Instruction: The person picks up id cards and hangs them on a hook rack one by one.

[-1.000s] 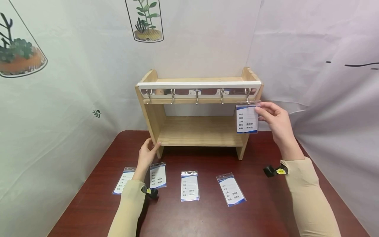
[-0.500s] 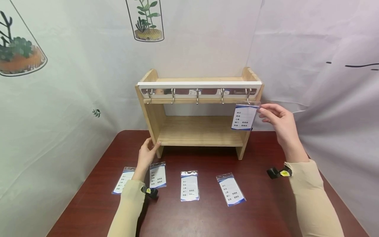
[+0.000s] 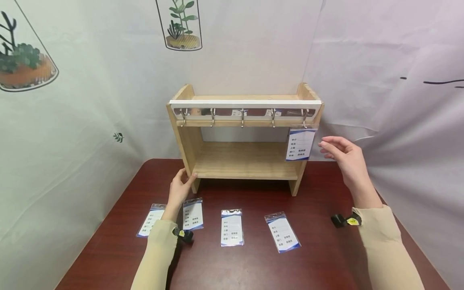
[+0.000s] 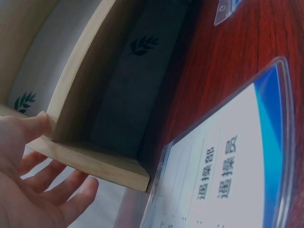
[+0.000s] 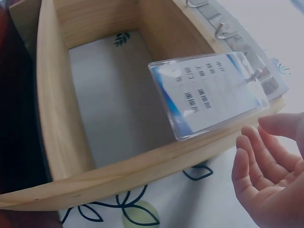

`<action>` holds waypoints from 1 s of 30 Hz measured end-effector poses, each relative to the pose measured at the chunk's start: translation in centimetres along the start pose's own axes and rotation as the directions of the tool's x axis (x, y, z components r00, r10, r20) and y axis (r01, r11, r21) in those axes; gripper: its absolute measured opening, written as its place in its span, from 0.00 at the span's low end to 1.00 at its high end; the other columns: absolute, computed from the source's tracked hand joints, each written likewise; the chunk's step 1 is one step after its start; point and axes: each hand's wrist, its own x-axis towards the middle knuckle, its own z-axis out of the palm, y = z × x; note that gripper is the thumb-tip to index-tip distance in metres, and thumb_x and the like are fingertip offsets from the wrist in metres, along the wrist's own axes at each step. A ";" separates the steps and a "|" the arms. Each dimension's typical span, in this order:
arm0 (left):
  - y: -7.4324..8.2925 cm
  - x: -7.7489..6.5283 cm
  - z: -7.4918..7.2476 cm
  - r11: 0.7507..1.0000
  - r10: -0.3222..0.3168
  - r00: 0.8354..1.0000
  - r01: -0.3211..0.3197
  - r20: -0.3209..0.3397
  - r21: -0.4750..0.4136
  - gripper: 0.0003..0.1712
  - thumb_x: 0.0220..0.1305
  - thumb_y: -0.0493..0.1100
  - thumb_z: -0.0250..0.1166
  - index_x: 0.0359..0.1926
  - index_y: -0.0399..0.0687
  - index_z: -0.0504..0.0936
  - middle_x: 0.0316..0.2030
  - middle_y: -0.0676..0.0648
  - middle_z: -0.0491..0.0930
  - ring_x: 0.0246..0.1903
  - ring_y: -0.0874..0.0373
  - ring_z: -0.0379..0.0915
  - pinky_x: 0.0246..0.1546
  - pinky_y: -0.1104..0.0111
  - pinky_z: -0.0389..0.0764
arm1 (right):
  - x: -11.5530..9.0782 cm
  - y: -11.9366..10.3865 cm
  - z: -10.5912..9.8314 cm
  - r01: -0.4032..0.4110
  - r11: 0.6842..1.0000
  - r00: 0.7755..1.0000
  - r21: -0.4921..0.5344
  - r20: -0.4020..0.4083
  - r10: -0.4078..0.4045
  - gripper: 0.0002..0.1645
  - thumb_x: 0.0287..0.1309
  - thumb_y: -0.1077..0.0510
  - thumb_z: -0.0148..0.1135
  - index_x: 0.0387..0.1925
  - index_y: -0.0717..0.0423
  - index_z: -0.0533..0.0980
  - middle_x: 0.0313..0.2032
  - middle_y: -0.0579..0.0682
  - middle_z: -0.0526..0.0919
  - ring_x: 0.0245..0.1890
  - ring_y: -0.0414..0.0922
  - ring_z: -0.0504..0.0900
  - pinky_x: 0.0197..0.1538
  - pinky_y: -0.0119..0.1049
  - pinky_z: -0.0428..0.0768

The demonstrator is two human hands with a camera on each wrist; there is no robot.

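A clear-sleeved ID badge (image 3: 300, 145) with a blue-and-white card hangs from the rightmost metal hook (image 3: 305, 119) of the wooden shelf rack (image 3: 246, 161). In the right wrist view the badge (image 5: 204, 95) hangs a little tilted, the hook tip poking through its top slot. Just right of it is my right hand (image 3: 344, 155), apart from the badge, fingers loosely bent and holding nothing. My left hand (image 3: 180, 187) holds the rack's lower left side, thumb on the front edge and fingers around the outside of the side panel (image 4: 99, 164).
Several more badges lie face up on the dark red table: one at the far left (image 3: 150, 221) partly under the left sleeve, then a second (image 3: 193, 215), a middle one (image 3: 232, 229) and a right one (image 3: 282, 233). Other hooks line the rack's white-framed rail (image 3: 224, 104). Cloth walls stand behind and beside.
My right hand has let go of the badge and drawn back right and slightly down. The badge now hangs on the hook by itself. My left hand has stayed put.
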 end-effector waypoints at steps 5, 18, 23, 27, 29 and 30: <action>-0.1 0.0 0.1 1.000 -0.001 1.000 0.001 0.001 -0.001 0.34 0.69 0.56 0.66 0.67 0.40 0.72 0.58 0.33 0.78 0.57 0.41 0.75 0.56 0.49 0.78 | -0.7 1.2 -0.2 -0.035 0.999 0.999 -0.022 0.024 0.036 0.07 0.61 0.61 0.71 0.42 0.52 0.85 0.33 0.42 0.89 0.32 0.36 0.85 0.37 0.25 0.81; -0.1 0.1 0.1 1.000 0.002 1.000 -0.002 -0.010 0.008 0.34 0.69 0.56 0.66 0.66 0.40 0.72 0.55 0.33 0.79 0.53 0.42 0.76 0.53 0.50 0.79 | -2.3 4.6 -0.2 -0.082 0.982 0.978 -0.172 0.174 0.112 0.10 0.65 0.63 0.66 0.47 0.59 0.82 0.35 0.39 0.88 0.34 0.35 0.86 0.41 0.26 0.82; -0.1 0.1 0.1 1.000 -0.003 1.000 0.003 -0.006 0.000 0.34 0.69 0.55 0.66 0.66 0.40 0.72 0.57 0.33 0.79 0.55 0.42 0.75 0.55 0.49 0.78 | -2.8 5.4 0.1 -0.110 0.924 0.960 -0.366 0.202 0.194 0.19 0.65 0.57 0.68 0.53 0.65 0.80 0.38 0.39 0.88 0.37 0.33 0.85 0.45 0.24 0.79; 0.0 0.1 0.1 1.000 -0.009 1.000 0.009 -0.001 -0.008 0.34 0.69 0.55 0.66 0.67 0.40 0.71 0.58 0.33 0.78 0.57 0.41 0.75 0.56 0.49 0.78 | -3.1 6.2 0.4 -0.113 0.864 0.940 -0.491 0.230 0.253 0.27 0.64 0.52 0.69 0.57 0.66 0.78 0.45 0.49 0.88 0.40 0.32 0.82 0.47 0.25 0.75; 0.0 0.1 0.1 1.000 -0.010 1.000 0.010 -0.001 -0.007 0.34 0.69 0.55 0.66 0.67 0.40 0.71 0.58 0.33 0.78 0.57 0.41 0.75 0.55 0.49 0.79 | -3.3 6.7 0.6 -0.108 0.850 0.930 -0.516 0.249 0.269 0.26 0.63 0.52 0.70 0.57 0.65 0.79 0.47 0.54 0.87 0.41 0.31 0.82 0.47 0.25 0.76; 0.0 0.1 0.1 1.000 -0.010 1.000 0.010 0.000 -0.009 0.35 0.69 0.55 0.66 0.67 0.40 0.71 0.58 0.33 0.78 0.57 0.41 0.75 0.55 0.49 0.79 | -3.3 7.0 0.6 -0.107 0.848 0.926 -0.520 0.258 0.276 0.26 0.63 0.52 0.70 0.56 0.65 0.79 0.48 0.56 0.87 0.41 0.31 0.81 0.47 0.25 0.76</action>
